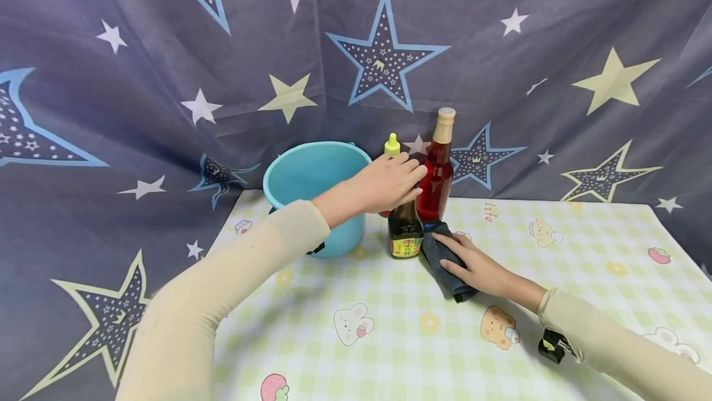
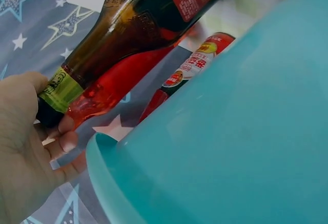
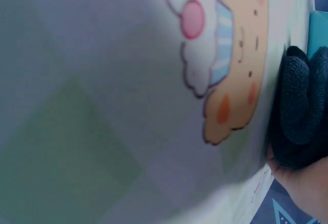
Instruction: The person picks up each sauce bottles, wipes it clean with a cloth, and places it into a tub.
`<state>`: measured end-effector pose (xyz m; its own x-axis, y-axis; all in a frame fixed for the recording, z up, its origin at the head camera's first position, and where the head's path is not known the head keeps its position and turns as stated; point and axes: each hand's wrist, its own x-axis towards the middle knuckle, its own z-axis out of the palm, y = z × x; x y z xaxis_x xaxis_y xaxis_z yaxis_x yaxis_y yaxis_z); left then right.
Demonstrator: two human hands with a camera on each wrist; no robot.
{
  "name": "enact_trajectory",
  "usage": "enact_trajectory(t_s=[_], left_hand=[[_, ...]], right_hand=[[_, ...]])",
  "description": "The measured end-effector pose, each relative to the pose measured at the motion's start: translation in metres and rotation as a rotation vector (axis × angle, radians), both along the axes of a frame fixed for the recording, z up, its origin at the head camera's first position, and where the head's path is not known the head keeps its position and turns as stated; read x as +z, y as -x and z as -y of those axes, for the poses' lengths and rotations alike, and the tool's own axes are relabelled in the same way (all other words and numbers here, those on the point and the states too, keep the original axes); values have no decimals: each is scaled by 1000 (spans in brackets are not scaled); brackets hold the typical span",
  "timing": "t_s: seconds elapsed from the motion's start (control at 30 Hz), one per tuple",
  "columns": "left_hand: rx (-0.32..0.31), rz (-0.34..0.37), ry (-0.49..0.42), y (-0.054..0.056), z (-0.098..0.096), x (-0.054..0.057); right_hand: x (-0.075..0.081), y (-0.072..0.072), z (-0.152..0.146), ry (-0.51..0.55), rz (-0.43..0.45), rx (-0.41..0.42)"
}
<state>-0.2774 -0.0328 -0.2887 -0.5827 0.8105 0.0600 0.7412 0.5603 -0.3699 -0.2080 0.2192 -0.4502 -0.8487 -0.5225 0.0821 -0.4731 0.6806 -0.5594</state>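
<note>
My left hand grips a dark sauce bottle by its capped neck. The bottle stands upright on the table beside the blue bucket; the left wrist view shows the thumb and fingers about its black cap and green neck band. My right hand holds a folded dark cloth on the table, close to the bottle's base. In the right wrist view the cloth bulges above the palm, and most fingers are hidden. Right behind the sauce bottle is a tall bottle of red liquid with a gold-wrapped top.
A squeeze bottle with a yellow cap stands behind my left hand, mostly hidden; its red-and-white label shows in the left wrist view. A checked tablecloth covers the table. The star-patterned curtain hangs behind.
</note>
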Motion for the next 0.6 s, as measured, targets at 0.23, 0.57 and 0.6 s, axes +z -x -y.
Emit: enact_trajectory(t_s=[0.23, 0.57, 0.6], left_hand=[[1, -47, 42, -1, -1, 0], [-72, -191, 34, -4, 3, -7], [-86, -211, 24, -5, 4, -6]], right_hand=[[4, -1, 1, -46, 32, 14], [4, -1, 2, -50, 67, 18], [4, -1, 1, -50, 73, 18]])
